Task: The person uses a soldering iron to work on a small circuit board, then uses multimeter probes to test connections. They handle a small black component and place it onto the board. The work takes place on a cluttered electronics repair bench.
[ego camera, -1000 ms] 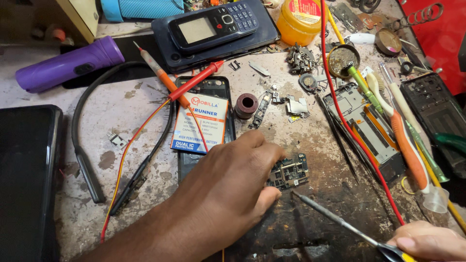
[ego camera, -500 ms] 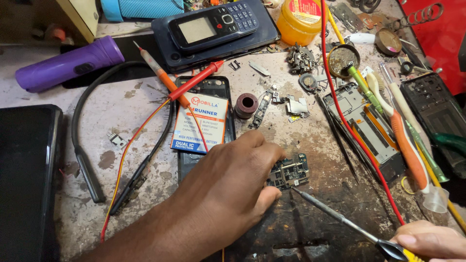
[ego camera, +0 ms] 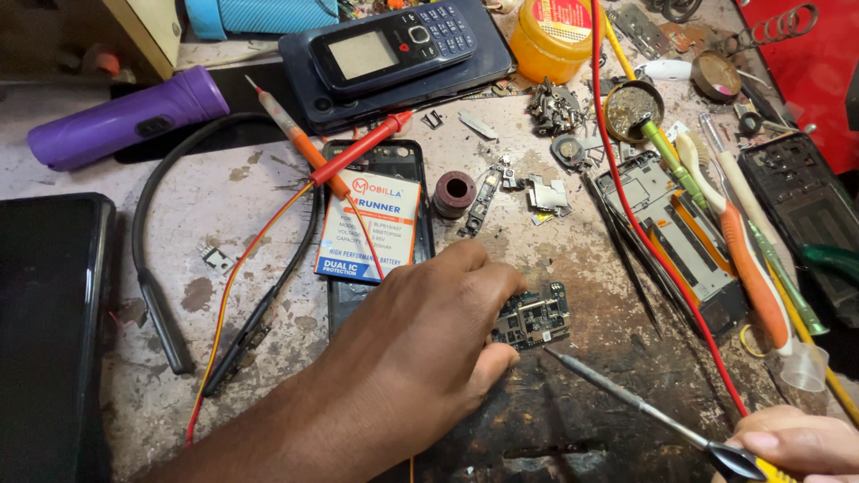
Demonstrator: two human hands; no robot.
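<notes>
My left hand (ego camera: 420, 344) lies over the worn bench and pinches a small dark circuit board (ego camera: 535, 315) flat against the surface. My right hand (ego camera: 796, 443) at the bottom right grips a thin metal-shafted tool (ego camera: 626, 395) by its yellow handle. Its tip sits just below the board's right corner, a little apart from it. Behind my left hand an open phone body (ego camera: 420, 165) holds a white and blue battery (ego camera: 369, 225). Red and orange meter probes (ego camera: 331, 165) lie crossed over it.
A keypad phone (ego camera: 394, 49) rests on a dark slab at the back, near a purple torch (ego camera: 125, 116) and a yellow jar (ego camera: 555, 36). A black tablet (ego camera: 45, 331) fills the left edge. Screwdrivers, a phone frame (ego camera: 667, 228), loose metal parts (ego camera: 546, 192) and a red wire (ego camera: 653, 255) crowd the right.
The tool's tip has shifted a little, staying just below the board. My left hand has kept its hold on the board.
</notes>
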